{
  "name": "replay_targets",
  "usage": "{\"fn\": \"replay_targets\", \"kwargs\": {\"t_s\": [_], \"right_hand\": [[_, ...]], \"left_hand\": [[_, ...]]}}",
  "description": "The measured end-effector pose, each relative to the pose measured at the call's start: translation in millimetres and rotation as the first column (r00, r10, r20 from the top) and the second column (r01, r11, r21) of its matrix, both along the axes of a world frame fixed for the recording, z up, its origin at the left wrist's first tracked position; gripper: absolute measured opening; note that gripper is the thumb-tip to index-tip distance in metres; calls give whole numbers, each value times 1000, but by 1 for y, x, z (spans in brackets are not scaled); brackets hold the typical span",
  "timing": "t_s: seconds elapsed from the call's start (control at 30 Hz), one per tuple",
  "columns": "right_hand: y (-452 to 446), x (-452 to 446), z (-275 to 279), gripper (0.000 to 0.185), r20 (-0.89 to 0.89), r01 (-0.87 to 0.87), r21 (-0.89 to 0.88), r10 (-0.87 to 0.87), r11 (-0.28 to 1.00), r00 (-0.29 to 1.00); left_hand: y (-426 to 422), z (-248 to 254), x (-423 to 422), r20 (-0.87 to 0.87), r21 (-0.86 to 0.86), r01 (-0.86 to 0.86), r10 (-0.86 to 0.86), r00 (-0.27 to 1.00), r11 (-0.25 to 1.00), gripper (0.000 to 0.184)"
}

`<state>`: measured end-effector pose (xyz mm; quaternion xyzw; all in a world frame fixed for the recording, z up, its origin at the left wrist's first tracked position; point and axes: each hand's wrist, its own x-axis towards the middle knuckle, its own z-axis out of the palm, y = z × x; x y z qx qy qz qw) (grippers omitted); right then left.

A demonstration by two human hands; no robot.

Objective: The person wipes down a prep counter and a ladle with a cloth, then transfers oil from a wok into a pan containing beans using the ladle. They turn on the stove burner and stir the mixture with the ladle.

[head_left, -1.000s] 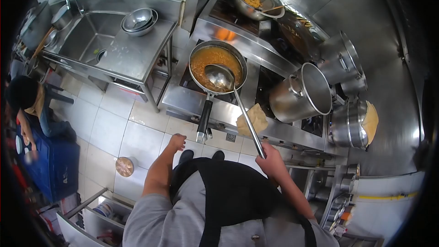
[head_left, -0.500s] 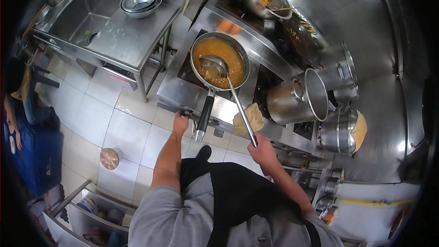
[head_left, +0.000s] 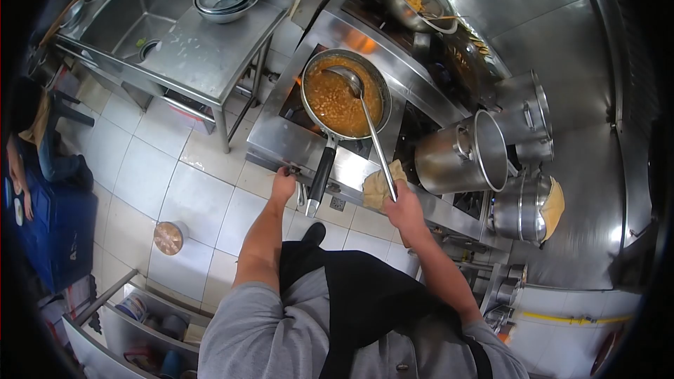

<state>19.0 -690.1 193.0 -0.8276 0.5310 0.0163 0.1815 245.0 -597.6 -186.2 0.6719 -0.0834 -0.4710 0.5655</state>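
My right hand is closed round the long handle of a metal ladle. The ladle's bowl lies in a frying pan of beans in orange-brown sauce, near the far side. At the front edge of the stove, my left hand has its fingers closed on a dark control knob. The pan sits over a burner with a flame visible at its left, and its black handle points toward me, untouched. Beside my right hand, a tan cloth lies on the stove's front edge.
Tall steel pots stand right of the pan. A steel bowl with yellow food is at the back. Left are a sink and stacked bowls. A round tub stands on the floor; another person is far left.
The ladle's bowl has moved toward the pan's far right side, and more beans show at the surface. My left hand stays at the knob. The view has shifted slightly.
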Motion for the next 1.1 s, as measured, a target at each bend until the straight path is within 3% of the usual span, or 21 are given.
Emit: {"fn": "replay_targets", "kwargs": {"t_s": [0.07,0.13,0.17,0.33,0.43,0.5,0.67,0.9,1.1], "right_hand": [[-3,2,-1,30,17,29,-19,-29,999,999],[-6,4,0,30,27,15,-34,-14,999,1000],[-6,4,0,30,37,4,-49,-2,999,999],[-11,-1,-2,29,69,33,-44,-30,998,997],[-11,-5,2,27,102,57,-16,-55,998,993],[-11,-2,9,27,118,90,17,-91,996,989],[-21,-3,16,26,91,11,-148,2,989,996],[-31,5,13,24,87,-17,-143,30,990,996],[-27,5,5,25,56,-32,-183,43,983,997]], "left_hand": [[-3,3,-1,-10,7,-15,15,1000,1000,53],[-2,8,-2,160,1,-13,13,987,1000,52],[-1,13,-2,160,3,-15,14,987,1000,52],[3,52,-3,297,146,35,-78,952,989,48],[9,81,-4,314,154,63,-109,943,986,49],[8,70,-7,358,149,57,-108,927,987,50],[8,77,-16,449,189,108,-184,874,976,53],[17,109,-20,481,245,198,-296,825,949,56],[22,110,-24,574,361,316,-476,666,877,60]]}}
